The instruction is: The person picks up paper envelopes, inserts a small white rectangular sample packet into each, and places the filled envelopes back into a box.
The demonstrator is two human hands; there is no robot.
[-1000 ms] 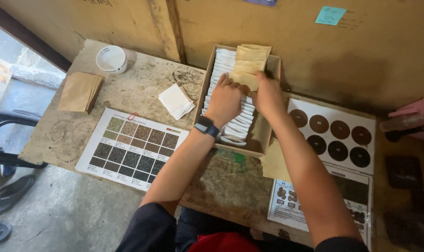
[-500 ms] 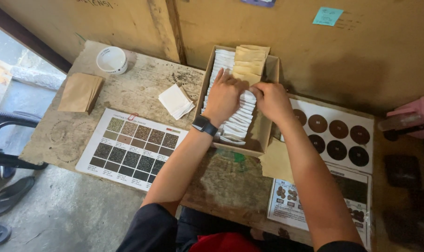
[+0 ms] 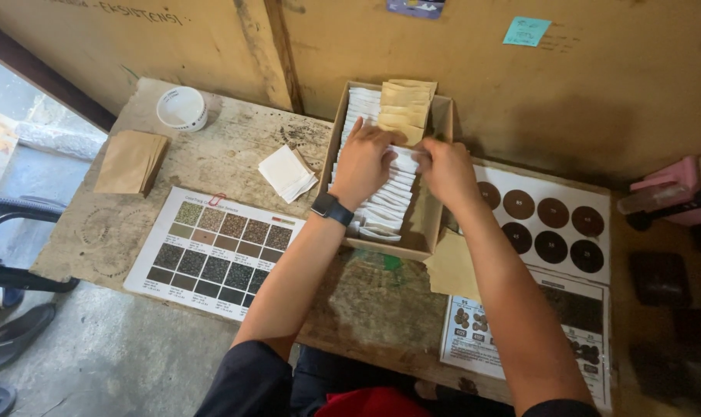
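Note:
An open cardboard box (image 3: 430, 232) stands on the wooden table (image 3: 235, 147). It holds a row of upright white packets (image 3: 381, 212), with several tan packets (image 3: 404, 104) at its far end. My left hand (image 3: 362, 162), a black watch on its wrist, lies on the white row with its fingertips dug in near the tan packets. My right hand (image 3: 447, 171) is beside it, fingers pinched on a white packet that sticks up between the two hands.
A sheet of small dark sample squares (image 3: 211, 251) lies front left, with a stack of tan envelopes (image 3: 130, 162) and a white cup (image 3: 182, 108) behind it. Loose white packets (image 3: 289, 171) lie left of the box. A sheet of brown discs (image 3: 551, 224) lies to the right.
Both hands have come back from the tan packets at the far end to the white row, and now meet on one white packet.

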